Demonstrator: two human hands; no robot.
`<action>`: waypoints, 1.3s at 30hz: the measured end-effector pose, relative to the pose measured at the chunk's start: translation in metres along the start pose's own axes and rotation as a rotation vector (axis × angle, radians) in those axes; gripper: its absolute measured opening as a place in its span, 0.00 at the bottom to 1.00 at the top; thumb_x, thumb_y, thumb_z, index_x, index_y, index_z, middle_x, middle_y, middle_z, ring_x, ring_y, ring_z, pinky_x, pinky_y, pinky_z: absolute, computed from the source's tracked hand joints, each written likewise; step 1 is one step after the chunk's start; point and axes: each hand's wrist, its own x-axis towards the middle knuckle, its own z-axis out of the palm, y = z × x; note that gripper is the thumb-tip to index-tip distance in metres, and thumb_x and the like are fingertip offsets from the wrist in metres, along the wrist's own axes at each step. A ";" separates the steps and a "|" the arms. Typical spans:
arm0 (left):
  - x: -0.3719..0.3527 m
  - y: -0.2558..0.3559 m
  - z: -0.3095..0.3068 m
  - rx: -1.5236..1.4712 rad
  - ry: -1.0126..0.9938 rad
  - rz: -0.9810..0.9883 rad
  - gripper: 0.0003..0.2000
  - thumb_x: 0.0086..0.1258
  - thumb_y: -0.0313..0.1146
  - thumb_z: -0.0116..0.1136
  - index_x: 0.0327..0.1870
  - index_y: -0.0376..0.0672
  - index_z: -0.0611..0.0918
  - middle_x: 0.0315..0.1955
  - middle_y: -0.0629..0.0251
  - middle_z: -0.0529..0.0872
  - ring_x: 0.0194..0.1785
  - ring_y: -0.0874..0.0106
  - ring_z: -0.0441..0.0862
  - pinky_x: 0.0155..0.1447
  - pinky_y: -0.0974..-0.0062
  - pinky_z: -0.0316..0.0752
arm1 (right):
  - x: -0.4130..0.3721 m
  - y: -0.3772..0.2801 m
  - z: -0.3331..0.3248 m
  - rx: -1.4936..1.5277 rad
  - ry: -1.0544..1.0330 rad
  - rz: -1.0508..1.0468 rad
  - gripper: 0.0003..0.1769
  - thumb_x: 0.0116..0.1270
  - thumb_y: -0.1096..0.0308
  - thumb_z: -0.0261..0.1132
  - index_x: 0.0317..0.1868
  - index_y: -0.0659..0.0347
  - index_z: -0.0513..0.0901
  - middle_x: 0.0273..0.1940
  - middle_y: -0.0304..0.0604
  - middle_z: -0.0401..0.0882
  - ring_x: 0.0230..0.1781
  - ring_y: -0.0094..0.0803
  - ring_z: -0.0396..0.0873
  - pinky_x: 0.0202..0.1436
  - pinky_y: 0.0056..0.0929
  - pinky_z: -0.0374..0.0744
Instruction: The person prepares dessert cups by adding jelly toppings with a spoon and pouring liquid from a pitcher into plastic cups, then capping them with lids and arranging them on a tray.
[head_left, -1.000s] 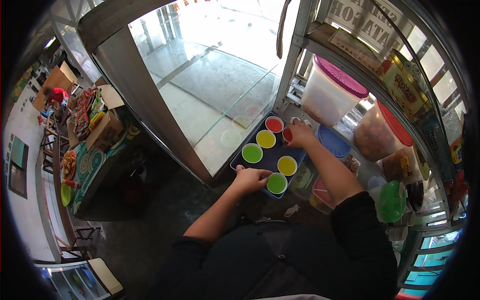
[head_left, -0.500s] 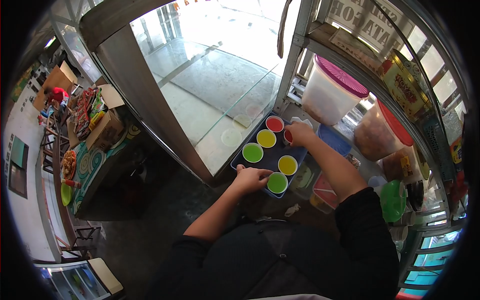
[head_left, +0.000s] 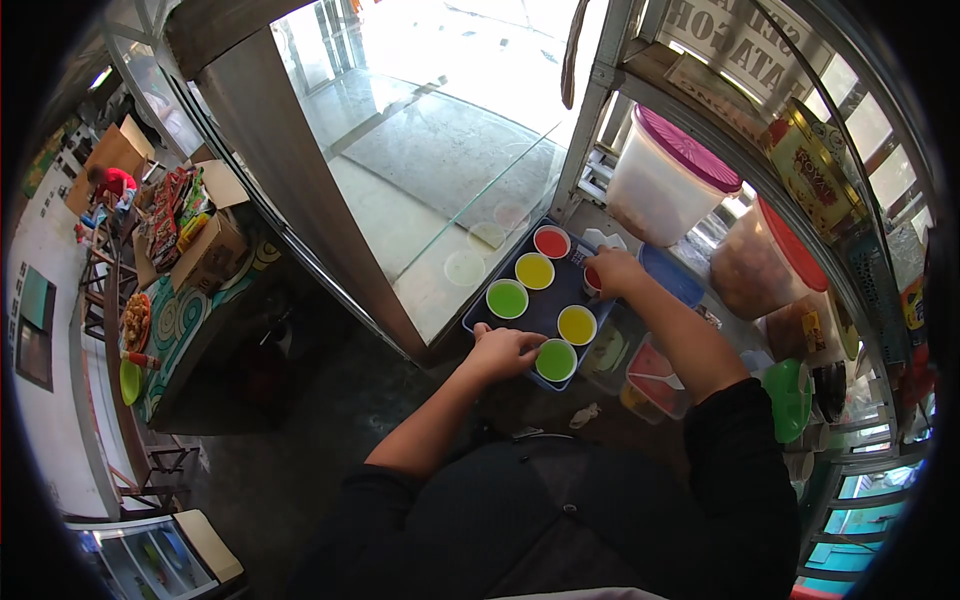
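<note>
A dark blue tray (head_left: 545, 312) carries small white cups of coloured contents. Along its far side are a red cup (head_left: 551, 242), a yellow cup (head_left: 535, 270) and a green cup (head_left: 507, 298). A second yellow cup (head_left: 577, 325) and a second green cup (head_left: 556, 360) sit on the near side. My right hand (head_left: 614, 272) is closed around another red cup (head_left: 593, 280) at the tray's right end, mostly hidden by the fingers. My left hand (head_left: 503, 352) lies over the tray's near-left edge, thumb apart, fingertips beside the near green cup.
A glass display case (head_left: 440, 170) stands behind the tray. To the right are a pink-lidded tub (head_left: 665, 180), a red-lidded container (head_left: 765, 255), a blue lid (head_left: 670, 277) and a clear box (head_left: 655, 378). A patterned table (head_left: 205, 318) with a snack carton (head_left: 210, 250) stands left.
The view has shifted slightly. Both hands stay at about the same places on the tray, the right one still at the red cup, and the cups keep their arrangement.
</note>
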 end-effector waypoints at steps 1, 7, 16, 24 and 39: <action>0.000 0.000 -0.001 0.001 -0.002 -0.002 0.18 0.75 0.50 0.55 0.61 0.63 0.86 0.46 0.70 0.93 0.50 0.69 0.88 0.52 0.57 0.54 | -0.001 0.001 0.000 -0.010 -0.001 0.003 0.40 0.42 0.60 0.84 0.61 0.44 0.84 0.58 0.49 0.79 0.59 0.49 0.83 0.61 0.46 0.83; 0.001 -0.001 0.001 0.015 -0.005 0.006 0.18 0.76 0.51 0.54 0.62 0.63 0.85 0.47 0.70 0.92 0.50 0.69 0.88 0.52 0.57 0.54 | -0.007 -0.002 0.002 -0.035 0.064 0.007 0.35 0.45 0.65 0.81 0.59 0.46 0.85 0.57 0.50 0.80 0.57 0.49 0.83 0.59 0.46 0.84; 0.001 -0.001 0.001 0.021 0.000 0.004 0.18 0.76 0.51 0.55 0.62 0.63 0.86 0.48 0.70 0.92 0.49 0.69 0.88 0.51 0.57 0.54 | -0.007 0.005 0.013 0.047 0.091 0.016 0.35 0.46 0.66 0.79 0.60 0.45 0.84 0.60 0.51 0.75 0.56 0.50 0.83 0.58 0.47 0.84; 0.000 0.001 -0.001 0.009 0.006 0.009 0.18 0.75 0.52 0.55 0.61 0.63 0.86 0.48 0.67 0.92 0.51 0.67 0.88 0.52 0.57 0.56 | -0.012 -0.005 0.001 0.080 0.033 0.068 0.36 0.47 0.61 0.79 0.62 0.44 0.83 0.62 0.50 0.73 0.61 0.49 0.80 0.60 0.46 0.83; 0.000 -0.011 0.008 -0.067 0.072 0.081 0.18 0.68 0.37 0.53 0.56 0.59 0.88 0.36 0.62 0.91 0.45 0.64 0.89 0.50 0.58 0.57 | -0.052 -0.053 0.017 0.503 -0.129 -0.311 0.27 0.63 0.68 0.54 0.64 0.51 0.81 0.61 0.56 0.77 0.60 0.52 0.80 0.68 0.45 0.76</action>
